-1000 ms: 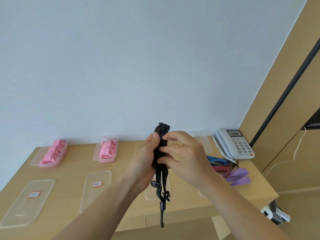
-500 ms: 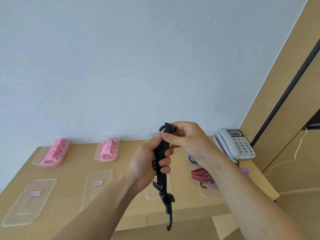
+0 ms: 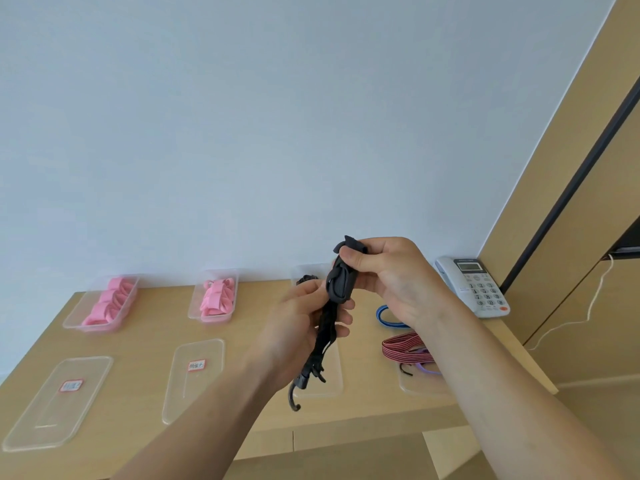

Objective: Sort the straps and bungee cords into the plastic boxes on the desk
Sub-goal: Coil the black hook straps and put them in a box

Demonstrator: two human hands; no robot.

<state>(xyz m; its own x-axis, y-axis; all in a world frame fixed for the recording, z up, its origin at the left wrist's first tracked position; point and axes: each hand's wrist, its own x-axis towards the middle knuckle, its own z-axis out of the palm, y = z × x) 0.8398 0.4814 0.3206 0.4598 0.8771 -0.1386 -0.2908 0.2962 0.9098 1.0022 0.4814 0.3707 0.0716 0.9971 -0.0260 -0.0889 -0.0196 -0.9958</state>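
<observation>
A black bungee cord [image 3: 337, 289] is held folded above the desk [image 3: 149, 341], its hooked ends dangling near the front edge. My left hand [image 3: 304, 323] grips the bundle's middle. My right hand [image 3: 384, 275] pinches the top loop of the same cord. Two clear boxes at the back hold pink straps, one at the far left [image 3: 102, 303] and one beside it [image 3: 214, 296]. A third clear box [image 3: 306, 273], partly hidden by my hands, shows something black inside. A red striped cord [image 3: 405, 348], a blue cord [image 3: 386, 317] and a purple strap [image 3: 427, 368] lie at the right.
Flat clear lids lie along the desk's front, two of them with red labels [image 3: 71, 385] [image 3: 196, 364], another under the dangling cord [image 3: 332, 372], one at the right [image 3: 415, 382]. A white telephone [image 3: 474, 285] stands at the back right corner. A wooden cabinet wall [image 3: 571, 202] rises on the right.
My right hand has shifted from the bundle's middle to its top loop and bent it over. My left hand has kept its grip on the cord. The dangling hooks swung slightly.
</observation>
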